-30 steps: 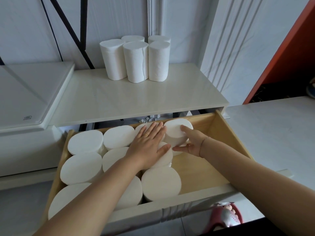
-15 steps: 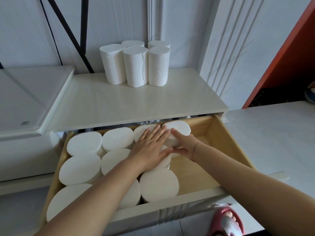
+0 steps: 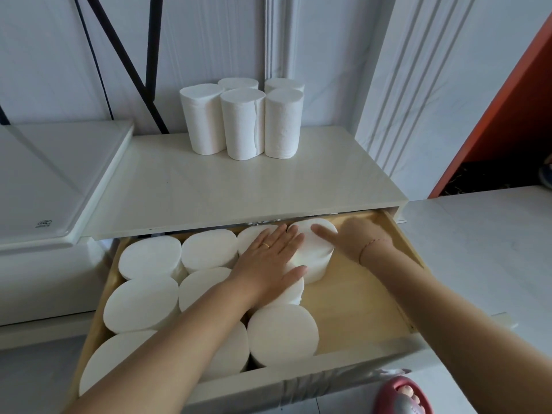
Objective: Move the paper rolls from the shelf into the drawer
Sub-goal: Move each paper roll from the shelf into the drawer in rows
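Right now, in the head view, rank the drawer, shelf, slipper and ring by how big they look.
1. Drawer, though it sits nearer the camera than the shelf, so that lead is unsure.
2. Shelf.
3. Slipper, cut off by the frame.
4. Ring.

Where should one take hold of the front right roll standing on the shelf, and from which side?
Wrap a hand round the curved wall of the front right roll at about mid-height, coming from the front and right. It stands upright. The middle roll sits against its left side and another roll stands close behind, so only the front and right faces look free.
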